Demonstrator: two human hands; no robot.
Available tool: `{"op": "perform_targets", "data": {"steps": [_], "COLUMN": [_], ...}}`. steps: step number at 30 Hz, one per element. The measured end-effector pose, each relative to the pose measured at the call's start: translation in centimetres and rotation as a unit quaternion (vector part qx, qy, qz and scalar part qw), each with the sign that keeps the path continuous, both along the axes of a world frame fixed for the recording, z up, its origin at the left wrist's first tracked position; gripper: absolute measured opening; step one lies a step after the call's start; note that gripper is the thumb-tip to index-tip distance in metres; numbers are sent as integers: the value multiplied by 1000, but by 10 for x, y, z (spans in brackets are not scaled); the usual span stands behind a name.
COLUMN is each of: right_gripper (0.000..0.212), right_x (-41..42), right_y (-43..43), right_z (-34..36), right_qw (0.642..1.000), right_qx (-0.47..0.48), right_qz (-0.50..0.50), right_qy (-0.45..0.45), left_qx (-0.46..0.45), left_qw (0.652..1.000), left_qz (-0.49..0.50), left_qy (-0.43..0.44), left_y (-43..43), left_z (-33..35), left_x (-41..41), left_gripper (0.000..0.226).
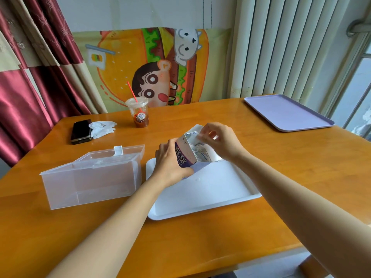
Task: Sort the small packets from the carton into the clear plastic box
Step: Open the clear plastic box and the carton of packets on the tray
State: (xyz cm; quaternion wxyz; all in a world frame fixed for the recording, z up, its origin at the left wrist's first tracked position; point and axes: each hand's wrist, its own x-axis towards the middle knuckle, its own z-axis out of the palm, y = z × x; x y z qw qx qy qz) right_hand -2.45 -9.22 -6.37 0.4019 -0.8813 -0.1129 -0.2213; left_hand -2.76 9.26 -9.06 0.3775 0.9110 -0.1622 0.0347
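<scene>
White tray beneath left hand gripping the carton.

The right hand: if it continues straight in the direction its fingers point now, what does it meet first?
Most likely the packets in the open carton; the right hand reaches down-left into its mouth. Depth is unclear.

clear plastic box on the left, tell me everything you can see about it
The clear plastic box is a frosted, see-through rectangular bin that looks empty. Its hinged lid is thrown open and tilts away behind it, with a small white latch tab at the lid's far edge. It stands upright on the wooden table, left of the white tray and near it; whether they touch is unclear. Neither of the hands touches it.
</scene>
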Motion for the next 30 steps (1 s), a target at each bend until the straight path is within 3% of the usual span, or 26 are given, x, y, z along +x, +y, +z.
{"op": "perform_targets", "data": {"steps": [3, 6, 8, 10, 12, 16, 21, 25, 30], "right_gripper": [11, 16, 24, 17, 23, 26, 15, 11, 10], "right_x": [-1, -5, -6, -3, -1, -2, -9, -17, -33], "right_y": [-11, -8, -4, -3, -8, -22, -40, -45, -45], "right_z": [3, -2, -5, -6, -5, 2, 6, -6, -15], "right_qw": [997, 989, 991, 997, 999, 983, 918, 908, 911], "right_qx": [65, 104, 52, -7, 3, 180, 386, 373, 263], "right_qz": [-28, 29, 44, 17, -3, -4, -30, -21, 40], "right_qy": [21, 103, 117, 80, 50, 40, 87, 188, 315], "left_qx": [-9, -9, -6, -8, -7, -37, -61, -99, -50], "left_qw": [1000, 1000, 1000, 1000, 999, 997, 987, 977, 977], "left_qz": [24, 16, 10, 5, 4, 33, 135, 162, 177], "left_qy": [17, 24, 28, 30, 31, 56, 69, 93, 111], "left_y": [1, -5, -9, -11, -10, -3, 5, 11, 23], "left_z": [-2, -2, -2, -2, -3, -6, -12, -15, -27], "left_x": [3, 0, -2, -1, -1, 4, 8, 11, 13], "left_gripper": [84, 84, 85, 85, 84, 80, 86, 88, 120]}}
